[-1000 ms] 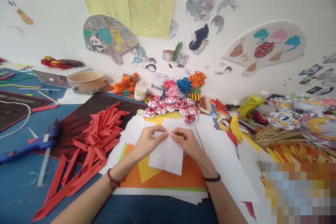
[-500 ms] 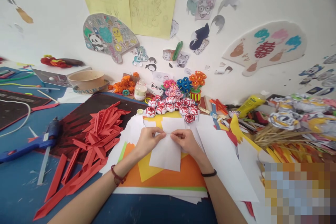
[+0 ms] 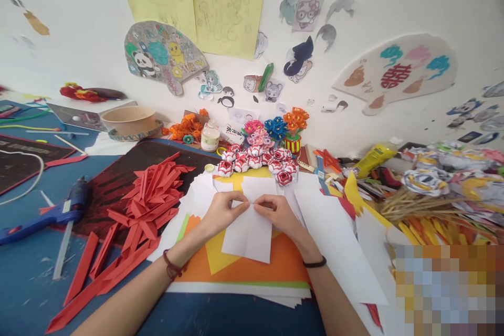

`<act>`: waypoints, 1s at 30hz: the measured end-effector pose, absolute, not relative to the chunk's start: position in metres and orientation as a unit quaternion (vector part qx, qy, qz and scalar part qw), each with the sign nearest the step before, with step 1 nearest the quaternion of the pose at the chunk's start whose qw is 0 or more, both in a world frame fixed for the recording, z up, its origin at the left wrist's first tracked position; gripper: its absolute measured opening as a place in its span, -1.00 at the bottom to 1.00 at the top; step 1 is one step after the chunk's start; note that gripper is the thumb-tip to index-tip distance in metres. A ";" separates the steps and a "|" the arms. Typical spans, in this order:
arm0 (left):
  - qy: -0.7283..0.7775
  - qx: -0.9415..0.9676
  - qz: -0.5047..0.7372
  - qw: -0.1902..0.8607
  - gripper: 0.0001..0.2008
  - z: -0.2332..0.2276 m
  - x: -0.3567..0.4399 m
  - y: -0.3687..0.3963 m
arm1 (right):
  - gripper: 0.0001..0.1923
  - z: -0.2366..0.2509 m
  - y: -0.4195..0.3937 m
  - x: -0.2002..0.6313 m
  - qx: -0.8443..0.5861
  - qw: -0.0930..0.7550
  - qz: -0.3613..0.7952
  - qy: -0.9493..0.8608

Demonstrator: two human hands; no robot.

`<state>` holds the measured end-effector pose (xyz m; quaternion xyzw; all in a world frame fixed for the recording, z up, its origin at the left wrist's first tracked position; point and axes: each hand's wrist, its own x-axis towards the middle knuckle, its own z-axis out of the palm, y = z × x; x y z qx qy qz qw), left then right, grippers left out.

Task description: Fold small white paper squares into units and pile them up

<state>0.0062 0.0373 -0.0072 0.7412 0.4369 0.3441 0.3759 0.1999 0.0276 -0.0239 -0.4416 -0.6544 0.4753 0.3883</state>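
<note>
Your left hand and right hand pinch the white paper, both grips closed. Paper barely shifted since a second ago; fold still unfinished.

The white, matt sheet of paper in the centre of the frame looks thin and smooth, with a soft fold line. Under it lie flat orange and yellow paper sheets, also matt. At the left centre, the pile of red folded paper strips shows sharp creases and a dull surface. The blue plastic glue gun at the left edge looks slightly glossy. The blue table top at the lower left seems smooth but scratched. In the upper left, the round beige bowl looks like matt cardboard or wood; I cannot tell which. The yellow plastic glue bottle at the right is shiny.
</note>
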 end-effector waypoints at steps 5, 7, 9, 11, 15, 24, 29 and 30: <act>0.430 0.763 0.326 0.356 -0.87 -0.004 0.008 0.034 | -0.85 -0.024 0.026 0.199 -0.433 0.381 0.476 -0.664; 0.432 0.768 0.318 0.349 -0.86 -0.003 0.008 0.033 | -0.86 -0.023 0.026 0.199 -0.431 0.380 0.475 -0.666; 0.431 0.772 0.313 0.347 -0.86 -0.001 0.009 0.033 | -0.87 -0.021 0.026 0.199 -0.429 0.380 0.476 -0.668; 0.429 0.776 0.310 0.344 -0.86 0.000 0.009 0.032 | -0.87 -0.020 0.025 0.198 -0.426 0.379 0.480 -0.667; 0.422 0.787 0.303 0.333 -0.86 0.001 0.010 0.030 | -0.88 -0.017 0.023 0.197 -0.426 0.375 0.476 -0.672; 0.413 0.820 0.284 0.277 -0.90 0.008 0.010 0.023 | -0.88 -0.014 0.018 0.192 -0.428 0.379 0.445 -0.689; 0.397 0.826 0.299 0.267 -0.89 0.014 0.010 0.020 | -0.88 -0.009 0.015 0.187 -0.423 0.400 0.431 -0.689; 0.396 0.825 0.303 0.267 -0.89 0.015 0.010 0.019 | -0.88 -0.008 0.014 0.187 -0.420 0.405 0.433 -0.687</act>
